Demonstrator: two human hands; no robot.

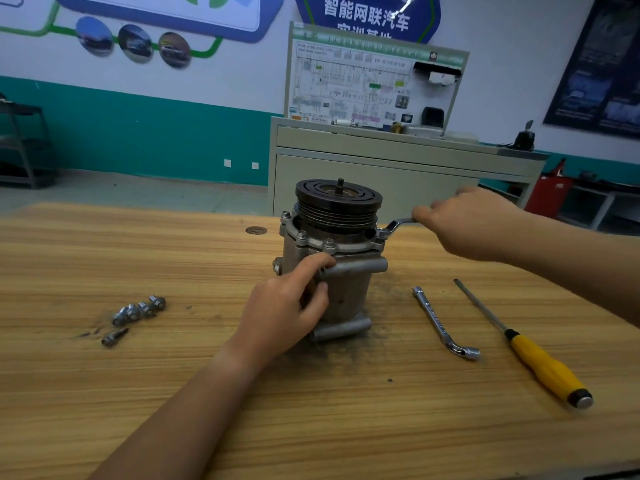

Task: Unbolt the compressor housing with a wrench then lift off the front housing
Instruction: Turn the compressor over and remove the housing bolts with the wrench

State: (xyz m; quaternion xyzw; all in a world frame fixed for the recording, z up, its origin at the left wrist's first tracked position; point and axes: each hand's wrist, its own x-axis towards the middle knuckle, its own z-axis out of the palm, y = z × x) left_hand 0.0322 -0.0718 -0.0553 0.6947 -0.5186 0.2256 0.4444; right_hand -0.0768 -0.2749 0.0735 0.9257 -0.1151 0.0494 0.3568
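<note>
**Q:** Position of the compressor?
**A:** The compressor [341,289] stands upright near the middle of the desk [138,393], with the black pulley [337,202] on top. There is dark grime on the wood round its base.

**Q:** Your hands?
**A:** My left hand [287,313] grips the grey body from the near side, fingers curled round it just below the front housing [351,247] flange. My right hand [474,223] is closed round the handle of the wrench [394,225]. That hand is blurred, so I cannot tell exactly how the fingers lie. The wrench's head sits on a bolt at the flange's right edge.

**Q:** Other fasteners?
**A:** Several flange bolts [329,242] sit along the near rim. Loose bolts [138,311] lie clustered well to the left, with a single bolt [114,337] just nearer me.

**Q:** Other tools?
**A:** An L-shaped socket wrench [440,323] and a yellow-handled screwdriver [533,355] lie to the right, apart from each other.
</note>
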